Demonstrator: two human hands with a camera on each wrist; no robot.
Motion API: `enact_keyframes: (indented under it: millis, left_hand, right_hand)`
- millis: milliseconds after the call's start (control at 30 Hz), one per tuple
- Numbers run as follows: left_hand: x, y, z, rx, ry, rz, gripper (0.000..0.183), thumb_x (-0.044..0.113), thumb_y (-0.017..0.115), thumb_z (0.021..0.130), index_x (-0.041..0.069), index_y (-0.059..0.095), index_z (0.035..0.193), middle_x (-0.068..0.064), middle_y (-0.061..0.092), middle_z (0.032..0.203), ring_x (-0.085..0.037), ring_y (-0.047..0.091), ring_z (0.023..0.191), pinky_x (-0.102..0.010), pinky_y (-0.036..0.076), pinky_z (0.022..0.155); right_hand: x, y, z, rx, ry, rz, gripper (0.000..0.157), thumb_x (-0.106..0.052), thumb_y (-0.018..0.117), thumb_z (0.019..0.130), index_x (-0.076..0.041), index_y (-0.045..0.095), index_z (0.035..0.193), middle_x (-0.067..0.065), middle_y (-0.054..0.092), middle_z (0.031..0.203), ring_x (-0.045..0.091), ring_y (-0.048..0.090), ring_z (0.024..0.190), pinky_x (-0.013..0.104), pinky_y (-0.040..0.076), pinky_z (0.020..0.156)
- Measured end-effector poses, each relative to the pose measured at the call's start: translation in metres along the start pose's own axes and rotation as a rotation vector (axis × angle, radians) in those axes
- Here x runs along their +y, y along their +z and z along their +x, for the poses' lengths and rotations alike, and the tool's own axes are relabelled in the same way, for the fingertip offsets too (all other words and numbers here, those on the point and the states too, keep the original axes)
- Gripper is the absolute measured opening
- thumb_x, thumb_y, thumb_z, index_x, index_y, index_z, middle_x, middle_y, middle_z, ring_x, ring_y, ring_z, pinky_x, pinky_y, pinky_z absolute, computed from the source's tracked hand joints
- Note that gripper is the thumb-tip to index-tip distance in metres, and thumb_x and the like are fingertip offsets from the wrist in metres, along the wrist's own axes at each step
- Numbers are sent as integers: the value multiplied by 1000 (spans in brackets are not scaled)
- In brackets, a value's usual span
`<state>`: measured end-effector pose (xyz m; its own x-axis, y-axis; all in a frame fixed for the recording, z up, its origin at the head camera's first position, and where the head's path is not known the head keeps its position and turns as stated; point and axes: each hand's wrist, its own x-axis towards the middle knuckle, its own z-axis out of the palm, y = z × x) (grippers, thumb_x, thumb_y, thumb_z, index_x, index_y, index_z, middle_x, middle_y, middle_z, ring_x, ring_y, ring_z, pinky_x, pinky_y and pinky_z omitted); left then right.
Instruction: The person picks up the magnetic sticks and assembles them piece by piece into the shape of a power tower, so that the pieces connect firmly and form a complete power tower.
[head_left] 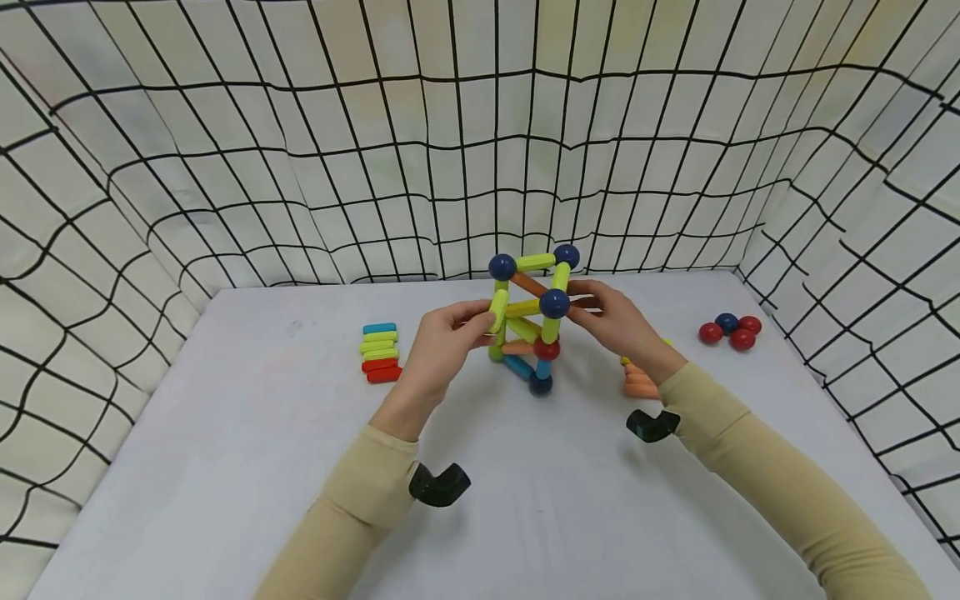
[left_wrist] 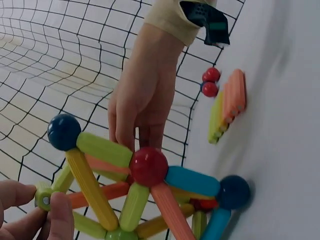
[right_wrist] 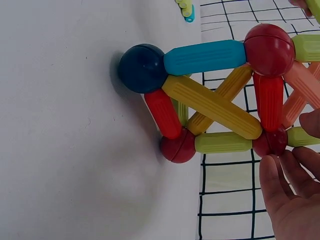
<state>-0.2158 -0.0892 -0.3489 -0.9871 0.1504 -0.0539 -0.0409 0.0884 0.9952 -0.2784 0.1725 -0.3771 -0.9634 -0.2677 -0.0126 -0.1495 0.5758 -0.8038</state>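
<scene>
A tower of magnetic sticks and balls (head_left: 554,303) stands on the white table, with dark blue balls at its top corners and blue sticks low down. My left hand (head_left: 446,342) pinches a light green stick (head_left: 498,311) between thumb and fingers at the tower's left side. Seen from the left wrist, the round end of that stick (left_wrist: 44,198) faces the camera. My right hand (head_left: 611,317) grips the tower's right side, partly hidden behind a blue ball. In the right wrist view its fingertips are right at a red ball (right_wrist: 270,143).
A row of blue, green and red sticks (head_left: 384,375) lies on the table (head_left: 525,500) to the left. To the right, orange and yellow sticks (head_left: 640,385) lie partly under my right wrist. Red and blue balls (head_left: 742,339) sit farther right. Black netting surrounds the table's back and sides.
</scene>
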Motion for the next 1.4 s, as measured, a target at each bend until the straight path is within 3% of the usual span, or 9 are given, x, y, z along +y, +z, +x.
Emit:
enact_keyframes:
  millis: [267, 600, 800, 1167, 1400]
  left_hand:
    - [9, 24, 10, 14, -99, -263, 38, 19, 58, 100, 1, 56, 133, -12, 57, 125, -18, 65, 96, -25, 50, 94]
    - [11, 30, 14, 68, -164, -535, 37, 15, 56, 100, -4, 54, 132, -15, 56, 123, -21, 61, 106, -23, 51, 91]
    - [11, 32, 16, 84, -172, -533, 35, 16, 58, 99, -1, 56, 131, -13, 60, 120, -20, 61, 103, -24, 52, 89]
    - [12, 44, 23, 112, -177, -482, 35, 22, 64, 96, 7, 60, 127, -6, 62, 101, -21, 56, 94, -22, 47, 72]
    - [13, 48, 24, 105, -188, -473, 38, 23, 66, 95, 7, 58, 129, -6, 60, 105, -16, 54, 81, -24, 50, 67]
  right_hand:
    - [1, 0, -2, -1, -14, 15, 53, -32, 58, 99, -12, 42, 145, 8, 44, 147, 30, 49, 129, 49, 44, 102]
    - [1, -1, -2, -5, -21, 10, 53, -30, 57, 100, -11, 42, 146, 9, 44, 147, 31, 49, 129, 49, 44, 102]
    - [0, -1, -2, -12, -15, 21, 54, -30, 58, 99, -11, 41, 147, 9, 43, 148, 31, 48, 129, 49, 44, 103]
    - [0, 1, -2, -13, -22, 42, 55, -31, 58, 99, -11, 40, 147, 9, 42, 149, 31, 47, 130, 49, 43, 104]
    - [0, 1, -2, -12, -23, 28, 57, -34, 58, 99, -11, 39, 147, 10, 41, 149, 32, 47, 130, 50, 44, 103]
